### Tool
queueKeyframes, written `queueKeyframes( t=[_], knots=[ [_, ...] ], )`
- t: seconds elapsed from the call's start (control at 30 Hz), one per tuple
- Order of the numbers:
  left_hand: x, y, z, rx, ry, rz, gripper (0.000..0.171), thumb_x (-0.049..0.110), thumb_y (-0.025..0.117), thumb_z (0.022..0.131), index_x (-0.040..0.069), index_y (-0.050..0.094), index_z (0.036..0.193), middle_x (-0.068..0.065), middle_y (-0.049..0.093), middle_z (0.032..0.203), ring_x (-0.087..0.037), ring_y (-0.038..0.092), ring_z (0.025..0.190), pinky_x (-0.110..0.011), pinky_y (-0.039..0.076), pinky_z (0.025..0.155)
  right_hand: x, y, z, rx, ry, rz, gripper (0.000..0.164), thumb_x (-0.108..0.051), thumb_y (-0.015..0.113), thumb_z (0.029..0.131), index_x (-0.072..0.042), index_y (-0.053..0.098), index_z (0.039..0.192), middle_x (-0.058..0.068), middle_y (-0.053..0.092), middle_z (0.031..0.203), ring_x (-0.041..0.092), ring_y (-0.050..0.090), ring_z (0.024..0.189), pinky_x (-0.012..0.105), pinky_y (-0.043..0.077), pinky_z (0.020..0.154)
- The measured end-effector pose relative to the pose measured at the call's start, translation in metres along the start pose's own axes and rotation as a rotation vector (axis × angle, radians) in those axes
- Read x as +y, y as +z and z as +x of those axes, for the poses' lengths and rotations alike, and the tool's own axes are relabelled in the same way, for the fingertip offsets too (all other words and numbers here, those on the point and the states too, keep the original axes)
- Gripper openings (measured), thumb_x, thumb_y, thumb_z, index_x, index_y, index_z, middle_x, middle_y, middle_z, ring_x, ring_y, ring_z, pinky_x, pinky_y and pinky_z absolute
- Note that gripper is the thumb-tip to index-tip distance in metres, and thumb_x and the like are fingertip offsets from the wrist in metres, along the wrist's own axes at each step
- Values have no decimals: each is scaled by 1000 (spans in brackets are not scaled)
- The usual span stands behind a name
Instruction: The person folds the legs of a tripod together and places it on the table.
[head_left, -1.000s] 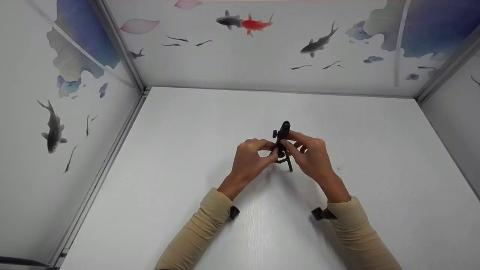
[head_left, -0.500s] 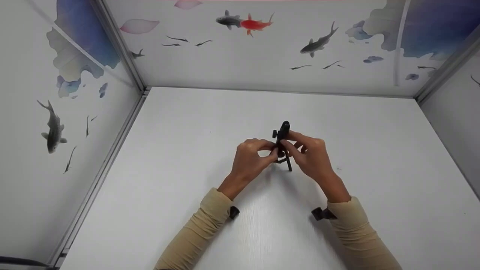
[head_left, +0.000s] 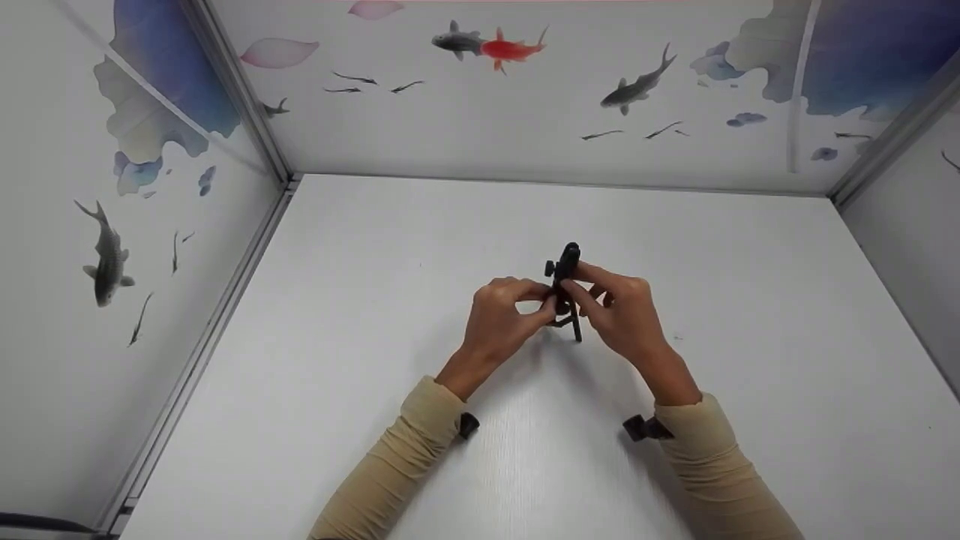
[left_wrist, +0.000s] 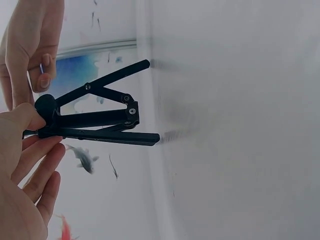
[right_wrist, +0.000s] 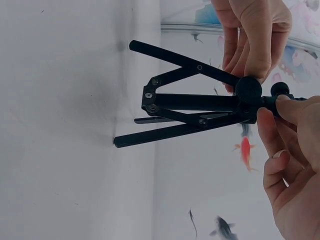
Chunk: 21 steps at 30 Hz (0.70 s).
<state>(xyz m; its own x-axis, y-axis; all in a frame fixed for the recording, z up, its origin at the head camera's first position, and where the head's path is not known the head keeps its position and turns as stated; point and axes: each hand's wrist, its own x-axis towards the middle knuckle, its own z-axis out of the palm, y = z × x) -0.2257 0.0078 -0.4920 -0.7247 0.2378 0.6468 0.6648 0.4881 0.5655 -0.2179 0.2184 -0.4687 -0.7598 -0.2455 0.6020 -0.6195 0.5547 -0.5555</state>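
A small black tripod (head_left: 566, 285) stands on its leg tips on the white table (head_left: 360, 300), with both hands at its top. My left hand (head_left: 546, 304) pinches the tripod's upper part from the left. My right hand (head_left: 576, 287) pinches the head and its small knob from the right. In the left wrist view the tripod (left_wrist: 100, 120) has its legs partly spread, tips touching the table, and my left hand (left_wrist: 30, 130) holds the hub. The right wrist view shows the tripod (right_wrist: 195, 105) with three legs and hinged braces, my right hand (right_wrist: 272, 117) on the knob end.
Walls with painted fish (head_left: 510, 49) close the table in on the left, back and right. Black wrist camera mounts (head_left: 643, 427) sit at both beige sleeves. Bare white tabletop lies all around the hands.
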Motion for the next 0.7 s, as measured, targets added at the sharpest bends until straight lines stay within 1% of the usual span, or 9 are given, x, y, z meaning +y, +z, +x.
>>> queueKeyframes(
  t=[0.1,0.3,0.53,0.7],
  knots=[
    [0,0,0,2,2,-4,9,13,82,93,12,86,101,4,85,93,-9,78,86,-33,61,86,1,0,0,1,-1,6,30,-13,77,102,-15,79,132,5,84,114,16,72,60,18,53,56],
    [1,0,0,7,7,-6,9,13,82,93,11,86,101,3,85,93,-9,78,86,-33,61,87,0,0,0,-1,-9,15,31,-13,76,102,-15,79,133,6,85,113,14,73,60,20,54,55],
    [1,1,-1,3,6,-1,12,14,82,95,12,86,106,3,86,95,-9,79,90,-35,61,90,0,-1,-1,-9,-6,18,32,-12,77,102,-16,78,134,6,84,115,12,72,58,19,52,51],
    [1,1,-2,15,13,2,11,14,82,95,12,86,105,3,85,95,-10,78,89,-35,61,88,0,-1,-1,-13,-5,12,32,-11,77,102,-15,78,134,6,84,115,11,71,58,19,52,51]
  ],
)
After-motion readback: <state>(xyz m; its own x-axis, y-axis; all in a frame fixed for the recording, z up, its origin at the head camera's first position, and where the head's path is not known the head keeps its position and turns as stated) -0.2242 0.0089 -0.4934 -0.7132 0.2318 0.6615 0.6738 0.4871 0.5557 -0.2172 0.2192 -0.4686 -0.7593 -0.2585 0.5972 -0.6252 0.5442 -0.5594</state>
